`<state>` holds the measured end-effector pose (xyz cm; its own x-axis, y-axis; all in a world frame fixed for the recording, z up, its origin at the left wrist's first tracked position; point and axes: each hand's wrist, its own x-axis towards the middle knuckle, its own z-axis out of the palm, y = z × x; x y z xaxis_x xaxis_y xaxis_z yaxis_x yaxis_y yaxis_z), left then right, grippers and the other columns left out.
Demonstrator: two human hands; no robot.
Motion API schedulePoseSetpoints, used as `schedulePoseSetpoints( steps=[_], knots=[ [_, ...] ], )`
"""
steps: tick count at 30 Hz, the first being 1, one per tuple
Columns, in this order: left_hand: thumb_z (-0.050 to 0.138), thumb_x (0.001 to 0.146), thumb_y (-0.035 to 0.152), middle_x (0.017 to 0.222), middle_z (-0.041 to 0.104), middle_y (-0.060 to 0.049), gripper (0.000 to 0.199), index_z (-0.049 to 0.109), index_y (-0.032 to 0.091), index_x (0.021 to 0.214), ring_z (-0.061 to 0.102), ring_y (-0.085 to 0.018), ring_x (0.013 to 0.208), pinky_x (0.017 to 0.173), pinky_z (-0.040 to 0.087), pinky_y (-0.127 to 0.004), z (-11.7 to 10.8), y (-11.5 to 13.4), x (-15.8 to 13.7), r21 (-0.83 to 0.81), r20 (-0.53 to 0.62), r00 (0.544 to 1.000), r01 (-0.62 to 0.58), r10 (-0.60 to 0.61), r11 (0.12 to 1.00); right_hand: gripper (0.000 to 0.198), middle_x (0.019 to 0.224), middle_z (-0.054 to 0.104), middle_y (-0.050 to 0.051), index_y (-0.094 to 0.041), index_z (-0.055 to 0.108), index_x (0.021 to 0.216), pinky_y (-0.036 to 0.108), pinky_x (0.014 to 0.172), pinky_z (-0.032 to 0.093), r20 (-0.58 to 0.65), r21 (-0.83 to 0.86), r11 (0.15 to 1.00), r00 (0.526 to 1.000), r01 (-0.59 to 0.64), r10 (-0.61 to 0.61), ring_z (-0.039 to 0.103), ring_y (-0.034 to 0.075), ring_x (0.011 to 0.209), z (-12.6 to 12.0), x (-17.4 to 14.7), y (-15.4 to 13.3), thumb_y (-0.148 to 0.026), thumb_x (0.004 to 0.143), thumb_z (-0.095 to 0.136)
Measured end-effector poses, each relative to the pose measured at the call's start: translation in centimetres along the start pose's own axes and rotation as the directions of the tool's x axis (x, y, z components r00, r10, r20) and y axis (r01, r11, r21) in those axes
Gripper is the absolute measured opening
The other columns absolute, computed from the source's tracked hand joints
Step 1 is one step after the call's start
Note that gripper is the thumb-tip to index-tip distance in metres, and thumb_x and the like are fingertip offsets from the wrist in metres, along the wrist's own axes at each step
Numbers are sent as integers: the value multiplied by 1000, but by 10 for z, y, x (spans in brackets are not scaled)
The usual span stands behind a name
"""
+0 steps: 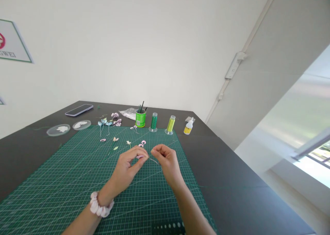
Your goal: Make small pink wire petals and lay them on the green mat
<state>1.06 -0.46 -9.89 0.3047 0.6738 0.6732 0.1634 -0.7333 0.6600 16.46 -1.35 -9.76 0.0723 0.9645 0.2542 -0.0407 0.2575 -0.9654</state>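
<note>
My left hand [126, 166], with a white scrunchie [99, 207] at its wrist, pinches a small pale pink petal [139, 156]. A thin pale wire [154, 161] sticks out past those fingertips toward the right. Close beside it, my right hand [167, 164] is closed in a pinch; whatever its fingertips hold is too fine to make out. Both hands are just above the green cutting mat [103, 180]. Just beyond them lie pink petal pieces [143, 142], a small cream flower [128, 143] and a green leaf [116, 148].
Along the mat's far edge stand a green can [140, 118] of tools, a dark green thread spool [154, 122] and a yellow-green spool [170, 125]. A glue bottle [188, 126] is at right. Blue flowers [104, 122], two clear dishes [58, 130] and a phone [79, 110] lie left.
</note>
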Motion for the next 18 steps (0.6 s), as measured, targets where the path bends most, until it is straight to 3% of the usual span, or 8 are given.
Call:
schedulePoseSetpoints(
  steps=[5,10,14,18],
  knots=[
    [55,88,19,77,66,-3,16,63,18,74,62,-15,74,69,51,-25,1,-3,-1,-19,-70,996,47,-48,999,20,48,40,-8,-17,59,64,23,43,16,93,153,970,980,-188,176,22,6,45,10,-1,6,-35,68,69],
    [54,88,20,76,65,-2,16,62,18,75,61,-15,72,67,50,-25,1,-7,-1,92,-202,978,78,-58,993,21,47,37,-9,-18,57,62,23,43,15,138,208,944,963,-256,231,21,6,43,19,-6,10,-34,66,70],
    [53,88,21,76,65,-2,15,61,18,75,61,-15,71,67,50,-26,1,-9,0,181,-242,970,77,-31,980,19,49,38,-8,-18,58,62,23,43,16,134,186,952,966,-242,220,22,6,45,21,-8,9,-33,68,67],
    [52,88,22,75,65,-2,16,59,19,74,61,-15,71,68,51,-27,2,-12,0,242,-263,965,82,-16,967,18,50,39,-7,-18,58,61,24,45,21,59,75,991,993,-111,107,25,8,48,23,-11,8,-32,70,65]
  ],
)
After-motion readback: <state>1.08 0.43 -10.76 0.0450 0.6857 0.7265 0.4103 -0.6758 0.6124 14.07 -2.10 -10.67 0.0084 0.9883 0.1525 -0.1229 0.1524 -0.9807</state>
